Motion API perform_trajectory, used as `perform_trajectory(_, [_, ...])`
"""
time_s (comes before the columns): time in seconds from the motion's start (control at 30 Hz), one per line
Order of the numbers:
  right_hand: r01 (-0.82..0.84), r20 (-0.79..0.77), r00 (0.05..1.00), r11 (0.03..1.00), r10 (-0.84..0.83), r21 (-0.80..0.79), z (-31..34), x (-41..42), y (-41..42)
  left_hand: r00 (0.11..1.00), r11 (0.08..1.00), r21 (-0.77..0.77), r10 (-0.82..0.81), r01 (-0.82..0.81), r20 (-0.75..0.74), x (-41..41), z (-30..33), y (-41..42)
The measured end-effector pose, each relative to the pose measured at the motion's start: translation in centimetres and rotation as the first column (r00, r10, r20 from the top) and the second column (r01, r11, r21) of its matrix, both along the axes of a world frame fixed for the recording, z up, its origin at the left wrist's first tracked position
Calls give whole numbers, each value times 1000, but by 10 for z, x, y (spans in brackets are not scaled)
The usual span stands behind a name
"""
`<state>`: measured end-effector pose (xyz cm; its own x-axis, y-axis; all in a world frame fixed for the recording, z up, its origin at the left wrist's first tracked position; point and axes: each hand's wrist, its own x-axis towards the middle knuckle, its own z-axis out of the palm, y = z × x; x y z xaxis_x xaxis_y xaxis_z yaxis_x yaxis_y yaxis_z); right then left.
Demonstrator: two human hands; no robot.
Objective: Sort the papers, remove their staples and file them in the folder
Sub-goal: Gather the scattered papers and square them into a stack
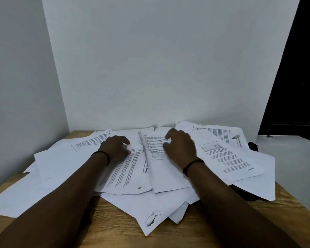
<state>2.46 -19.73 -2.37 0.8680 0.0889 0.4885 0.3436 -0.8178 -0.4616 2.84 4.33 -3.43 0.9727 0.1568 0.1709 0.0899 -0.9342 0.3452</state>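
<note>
Head view shows the right hand (180, 145) with loosely curled fingers resting on a printed packet (154, 149), grip not pinching, likely steadying it for sorting. Beside it, the left hand (115, 146) presses another sheet (127, 172) flat. Both sit mid-pile; loose papers (227, 154) fan outward across the wooden bench (115, 224). No folder is visible.

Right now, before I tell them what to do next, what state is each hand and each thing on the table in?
left hand: fingers loosely curled, resting on the papers
right hand: fingers bent, resting on a printed sheet
papers: loose, overlapping, spread over the table
torn sheet: ragged at its near corner
dark object: mostly hidden under the papers, kind unclear
table: largely covered
</note>
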Motion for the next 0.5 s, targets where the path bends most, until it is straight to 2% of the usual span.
perform_trajectory(0.07, [-125,-21,992,992,126,32,-6,-1,11,999,1000,6,-5,5,50,0,5,2])
perform_trajectory(0.17, [-210,-26,977,978,210,5,-18,3,13,995,1000,8,-23,23,98,-2,17,1])
perform_trajectory(0.27, [-192,8,981,981,192,0,-19,9,6,977,990,141,-12,-19,212,-10,39,1])
perform_trajectory(0.4, [-166,44,985,986,165,8,-18,6,1,899,914,384,-55,-130,435,-21,75,-1])
perform_trajectory(0.5, [-146,127,983,982,131,117,-12,-3,5,794,886,402,-67,-231,604,-32,102,-3])
